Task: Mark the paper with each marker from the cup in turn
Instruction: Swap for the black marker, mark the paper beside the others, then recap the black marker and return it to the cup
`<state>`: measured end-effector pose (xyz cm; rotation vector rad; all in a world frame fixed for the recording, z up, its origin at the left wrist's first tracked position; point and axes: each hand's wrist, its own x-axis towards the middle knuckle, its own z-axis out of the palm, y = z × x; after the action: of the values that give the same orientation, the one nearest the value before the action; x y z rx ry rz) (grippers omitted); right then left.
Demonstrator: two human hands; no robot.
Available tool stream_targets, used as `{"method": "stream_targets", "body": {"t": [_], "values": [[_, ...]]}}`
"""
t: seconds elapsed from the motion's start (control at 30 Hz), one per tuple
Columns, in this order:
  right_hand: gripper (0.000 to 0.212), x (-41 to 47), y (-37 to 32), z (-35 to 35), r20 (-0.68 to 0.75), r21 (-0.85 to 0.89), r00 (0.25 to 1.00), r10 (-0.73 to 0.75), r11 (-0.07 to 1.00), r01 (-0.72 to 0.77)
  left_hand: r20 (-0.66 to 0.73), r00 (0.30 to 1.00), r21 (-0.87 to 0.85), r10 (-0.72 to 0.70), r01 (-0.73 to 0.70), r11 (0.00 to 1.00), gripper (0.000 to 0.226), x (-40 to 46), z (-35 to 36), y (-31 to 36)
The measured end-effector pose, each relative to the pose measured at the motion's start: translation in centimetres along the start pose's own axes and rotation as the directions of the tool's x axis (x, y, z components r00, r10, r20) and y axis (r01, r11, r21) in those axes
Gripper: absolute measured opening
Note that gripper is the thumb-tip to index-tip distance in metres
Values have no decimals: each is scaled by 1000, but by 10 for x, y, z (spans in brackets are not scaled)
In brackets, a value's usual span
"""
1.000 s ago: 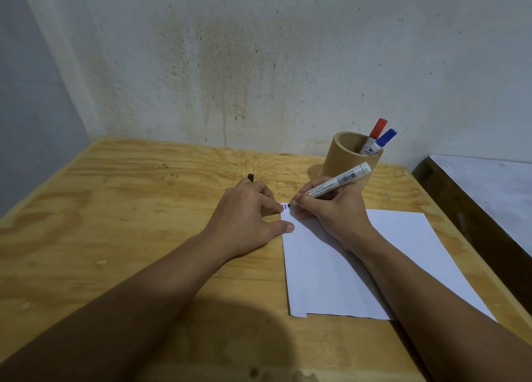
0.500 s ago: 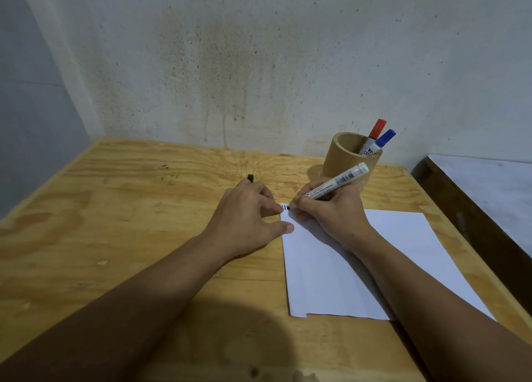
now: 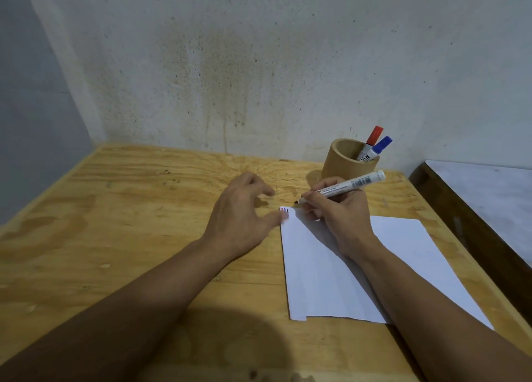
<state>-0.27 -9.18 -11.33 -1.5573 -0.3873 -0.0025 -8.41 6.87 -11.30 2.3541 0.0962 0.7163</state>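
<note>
Frankly, a fair bit is hard to read from where I stand: the printing on the marker [image 3: 344,188] in the right hand [image 3: 339,211] is too small to make out, the lower barrels of the two markers in the cup [image 3: 347,162] are hidden by its wall, and both forearms run out of sight at the bottom edge. The left hand [image 3: 239,217] is blurred; its fingers are spread and curled over the table [image 3: 129,208], closed on nothing I can see, with the thumb tip touching the paper [image 3: 359,266] at its far left corner. Whether a cap sits under that palm I cannot tell. The right hand is clamped on the white marker, uncapped, its dark tip pointing left and hanging just past the paper's top edge, close to the small marks [image 3: 284,209] but apart from them; the heel of that hand rests on the sheet. The marker's rear end slants up toward the cup, which stands just behind the right hand near the wall. Counting: three markers in all, one held, and two standing in the cup, one with a red cap [image 3: 374,134] and one with a blue cap [image 3: 383,144]; one cup; one sheet of paper; and about three short strokes on it, blue, red and dark, crowded too tightly to count with certainty.
</note>
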Motion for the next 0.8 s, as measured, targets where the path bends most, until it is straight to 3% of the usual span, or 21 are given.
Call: {"method": "stream_targets", "body": {"t": [0.07, 0.23, 0.33, 0.37, 0.43, 0.53, 0.67, 0.8], "values": [[15, -2, -3, 1, -19, 79, 1000, 15, 997, -13, -104, 994, 18, -34, 36, 999, 39, 8, -1, -4], [12, -1, -22, 0, -13, 159, 1000, -7, 987, 9, 26, 982, 85, -187, 184, 979, 33, 25, -3, -19], [3, 4, -47, -6, 48, 319, 997, 60, 945, -72, -29, 957, -95, -290, 286, 953, 19, 29, -10, -16], [5, 5, -57, -8, 66, 351, 995, 72, 932, -91, -14, 933, -253, -360, 345, 904, 19, 31, -12, -13], [7, 6, -72, -11, 91, 333, 995, 47, 940, -74, 101, 869, -595, -485, 444, 671, 18, 34, -19, -3], [19, 3, -84, -13, 75, 231, 997, -25, 973, 7, 264, 840, -790, -474, 470, 394, 19, 39, -32, 18], [18, 0, -87, -15, 41, 200, 995, -86, 977, 77, 334, 853, -852, -402, 456, 259, 17, 40, -34, 36], [22, -4, -87, -19, 27, 189, 995, -94, 978, 88, 353, 856, -856, -378, 458, 239, 16, 39, -33, 45]]}}
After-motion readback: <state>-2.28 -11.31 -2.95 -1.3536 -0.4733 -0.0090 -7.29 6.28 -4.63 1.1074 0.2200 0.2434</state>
